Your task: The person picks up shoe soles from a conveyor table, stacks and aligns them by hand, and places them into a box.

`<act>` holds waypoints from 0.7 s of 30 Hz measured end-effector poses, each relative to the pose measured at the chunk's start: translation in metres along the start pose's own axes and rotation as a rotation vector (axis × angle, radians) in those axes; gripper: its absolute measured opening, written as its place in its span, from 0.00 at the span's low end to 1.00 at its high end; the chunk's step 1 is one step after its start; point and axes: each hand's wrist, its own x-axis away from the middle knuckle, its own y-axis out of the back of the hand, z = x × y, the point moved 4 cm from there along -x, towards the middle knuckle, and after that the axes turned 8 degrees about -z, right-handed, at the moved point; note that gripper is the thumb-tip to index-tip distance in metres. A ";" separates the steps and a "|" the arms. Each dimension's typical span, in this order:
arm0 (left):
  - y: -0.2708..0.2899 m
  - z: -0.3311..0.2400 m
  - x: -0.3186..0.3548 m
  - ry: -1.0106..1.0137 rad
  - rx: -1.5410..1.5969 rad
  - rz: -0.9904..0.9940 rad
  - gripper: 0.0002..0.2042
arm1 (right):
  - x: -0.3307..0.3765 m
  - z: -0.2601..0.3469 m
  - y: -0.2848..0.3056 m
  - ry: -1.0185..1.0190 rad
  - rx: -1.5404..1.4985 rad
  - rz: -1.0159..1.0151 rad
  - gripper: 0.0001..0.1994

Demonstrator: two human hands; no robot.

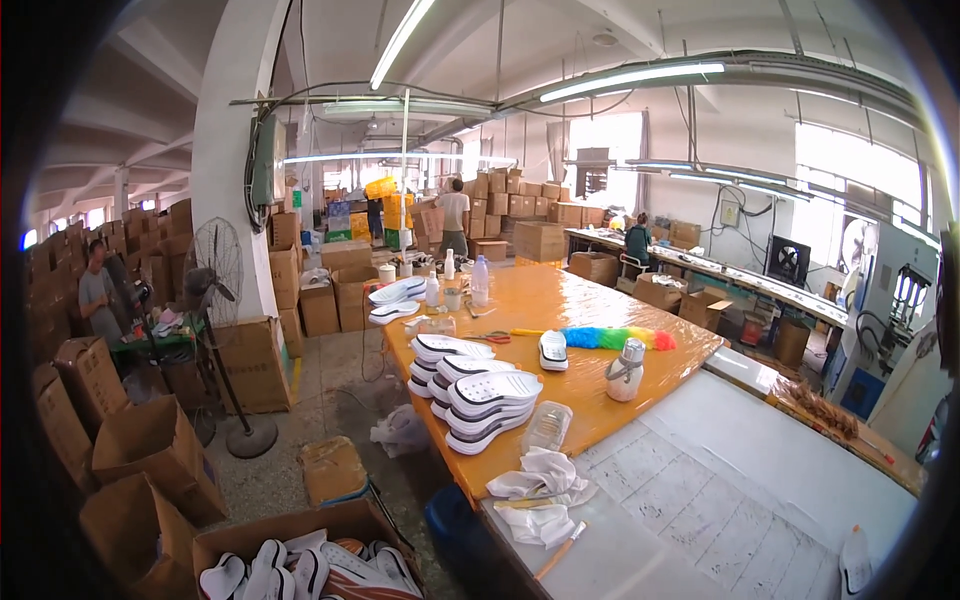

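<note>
Neither of my hands shows in the head view. White shoe soles (490, 395) with dark edges are stacked on the near left part of an orange-brown table (500, 300). A single sole (553, 351) stands by a rainbow-coloured feather duster (615, 338). Right of it is a pale, stained bottle (625, 372) with a greyish top. Near the stacks lie a clear plastic tray (547, 427), crumpled white cloths (540, 482) and a wooden-handled brush (562, 550). Another sole (855, 562) sits at the lower right on the whitish tabletop (690, 490).
An open carton (220, 545) of soles stands at the lower left. Red-handled scissors (490, 337) and several bottles (480, 280) occupy the table's far left. A standing fan (215, 290) is beside a pillar. Three people (455, 215) are farther off among stacked cartons and a long bench.
</note>
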 end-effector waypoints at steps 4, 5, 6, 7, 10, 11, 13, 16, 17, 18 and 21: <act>-0.002 0.003 0.000 -0.004 -0.008 0.007 0.09 | -0.013 -0.012 0.021 -0.105 -0.250 0.022 0.08; -0.001 0.003 0.001 -0.005 -0.011 0.001 0.09 | -0.012 -0.012 0.020 -0.104 -0.249 0.023 0.08; 0.000 0.003 0.001 -0.005 -0.014 -0.006 0.09 | -0.011 -0.011 0.018 -0.106 -0.233 0.026 0.08; 0.001 0.004 0.002 -0.006 -0.013 -0.007 0.09 | -0.011 -0.012 0.015 -0.109 -0.219 0.029 0.09; 0.003 0.005 0.003 -0.012 -0.008 -0.025 0.08 | -0.011 -0.013 0.013 -0.095 -0.212 0.038 0.09; 0.003 0.006 0.003 -0.014 -0.004 -0.035 0.09 | -0.011 -0.013 0.013 -0.096 -0.210 0.040 0.09; 0.003 0.007 0.003 -0.015 -0.001 -0.045 0.09 | -0.012 -0.013 0.014 -0.081 -0.209 0.047 0.09; 0.001 0.007 0.003 -0.036 -0.016 -0.061 0.09 | -0.013 -0.014 0.018 -0.087 -0.202 0.035 0.09; 0.001 0.008 0.002 -0.048 -0.024 -0.076 0.09 | -0.013 -0.014 0.018 -0.089 -0.201 0.033 0.09; 0.001 0.008 0.002 -0.059 -0.031 -0.091 0.09 | -0.012 -0.014 0.018 -0.089 -0.198 0.029 0.09; -0.003 0.016 0.004 -0.070 -0.030 -0.107 0.09 | -0.010 -0.010 0.012 -0.085 -0.191 0.043 0.09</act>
